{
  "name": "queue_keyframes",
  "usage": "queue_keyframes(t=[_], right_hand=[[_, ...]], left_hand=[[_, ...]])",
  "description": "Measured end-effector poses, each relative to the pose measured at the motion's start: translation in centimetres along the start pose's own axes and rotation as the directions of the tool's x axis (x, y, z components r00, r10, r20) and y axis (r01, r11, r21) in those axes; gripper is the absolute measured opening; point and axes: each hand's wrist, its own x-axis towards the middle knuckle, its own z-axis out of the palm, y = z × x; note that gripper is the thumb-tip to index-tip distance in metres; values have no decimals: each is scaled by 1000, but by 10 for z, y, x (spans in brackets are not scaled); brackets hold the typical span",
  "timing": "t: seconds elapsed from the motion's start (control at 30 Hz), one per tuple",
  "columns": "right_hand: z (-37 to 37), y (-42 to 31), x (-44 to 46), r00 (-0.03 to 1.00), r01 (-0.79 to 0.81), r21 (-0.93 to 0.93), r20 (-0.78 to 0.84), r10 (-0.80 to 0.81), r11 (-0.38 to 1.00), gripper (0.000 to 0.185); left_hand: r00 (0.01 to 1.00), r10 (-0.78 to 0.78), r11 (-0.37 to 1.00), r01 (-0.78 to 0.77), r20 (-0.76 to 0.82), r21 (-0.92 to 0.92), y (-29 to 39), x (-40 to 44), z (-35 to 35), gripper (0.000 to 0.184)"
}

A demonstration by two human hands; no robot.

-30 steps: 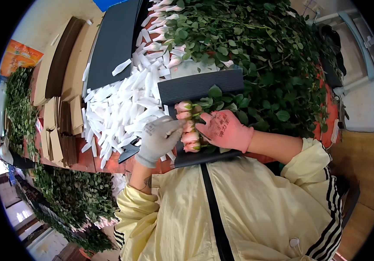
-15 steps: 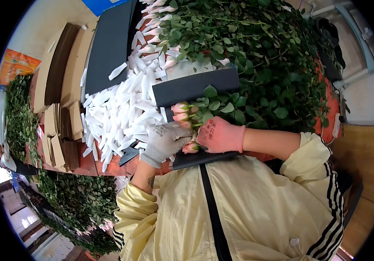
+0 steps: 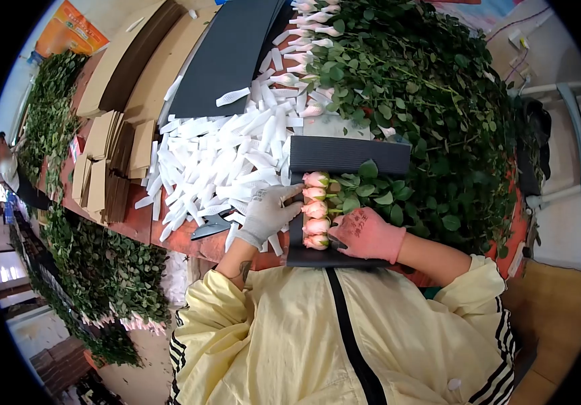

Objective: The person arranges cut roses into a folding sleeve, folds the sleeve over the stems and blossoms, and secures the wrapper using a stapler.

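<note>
Several pink roses (image 3: 315, 210) lie in a column, heads to the left, on a black corrugated sheet (image 3: 297, 254). At the left side of the heads is my left hand (image 3: 269, 214) in a pale grey glove, its fingers stretched out against the upper and middle blooms. My right hand (image 3: 366, 235), in a pink glove, is curled just right of the lowest bloom, closed around its stem; the fingertips are partly hidden. Green leaves (image 3: 371, 191) spread to the right of the heads. Above the row lies a folded flap of black corrugated board (image 3: 349, 156).
White mesh sleeves (image 3: 219, 158) are heaped to the left, with a dark tool (image 3: 210, 227) by them. Cardboard pieces (image 3: 104, 165) stand further left. Sleeved roses (image 3: 307, 40) and a leafy stem pile (image 3: 432, 115) fill the back and right. Another person (image 3: 8, 172) is at far left.
The view has shifted, so the table sits further right. My hands have spread apart around the row, uncovering the lower rose heads, which now line up evenly.
</note>
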Motion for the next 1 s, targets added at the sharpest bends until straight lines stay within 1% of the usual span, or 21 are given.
queue_keyframes(t=[0.07, 0.13, 0.2, 0.27, 0.3, 0.37, 0.4, 0.43, 0.47, 0.5, 0.53, 0.6, 0.73, 0.8, 0.83, 0.9, 1.0], right_hand=[[1, 1, 1, 1000, 7, 12, 14, -7, 1000, 29], [-1, 1, 3, 1000, 9, 28, 25, -9, 1000, 29], [-6, 0, 4, 1000, -9, 70, 30, 7, 998, 26], [-6, 0, 4, 999, -16, 74, 46, 12, 997, 26], [-6, 0, 4, 998, -21, 81, 63, 16, 996, 26], [-10, -1, 3, 999, -24, 87, 45, 21, 996, 26], [-11, -2, 1, 999, -18, 94, 30, 15, 995, 27], [-7, -1, 0, 999, -22, 96, 31, 19, 995, 27], [-1, 0, 0, 1000, -15, 67, 5, 15, 998, 28], [1, 0, 0, 1000, -7, 39, -22, 8, 999, 30], [1, 1, 1, 1000, -6, 41, -21, 7, 999, 30], [-3, 1, 6, 989, -45, 68, 144, 35, 997, 31], [-4, 2, 4, 992, -50, 71, 123, 41, 996, 31], [-7, 0, 3, 995, -48, 63, 87, 42, 997, 31], [-7, 0, 3, 995, -48, 63, 87, 42, 997, 31], [-6, 1, 4, 993, -50, 64, 108, 43, 997, 31], [-6, 0, 3, 995, -47, 67, 87, 41, 997, 30]], left_hand=[[996, -51, 998, 53, 70, -18, 1, 2, -1, 44], [995, -54, 998, 57, 81, -35, -1, 3, 0, 44], [994, -55, 997, 60, 98, -47, -1, 4, 1, 45], [993, 114, 992, -116, -35, -49, 0, 2, 3, 38], [992, 120, 991, -121, -31, -48, 0, 0, 3, 38], [999, -48, 991, 49, 10, -121, 1, -3, 2, 29], [999, -45, 991, 46, 15, -122, 10, -5, -1, 29], [968, -206, 977, 211, 142, -21, 25, -8, -9, 25], [896, -370, 929, 357, 246, 100, 33, -11, -12, 22], [885, -333, 939, 341, 324, 35, 23, -14, -9, 19], [884, -335, 939, 343, 324, 35, 17, -16, -5, 19], [850, -342, 923, 383, 401, -24, 9, -18, 0, 18], [866, -308, 926, 367, 393, -83, 7, -21, 2, 18], [831, -363, 896, 436, 422, -88, 13, -21, -2, 18], [831, -363, 896, 436, 422, -88, 18, -21, -3, 18], [835, -331, 928, 373, 439, -11, 24, -21, -5, 17], [841, -313, 933, 358, 441, -21, 19, -22, -4, 17]])
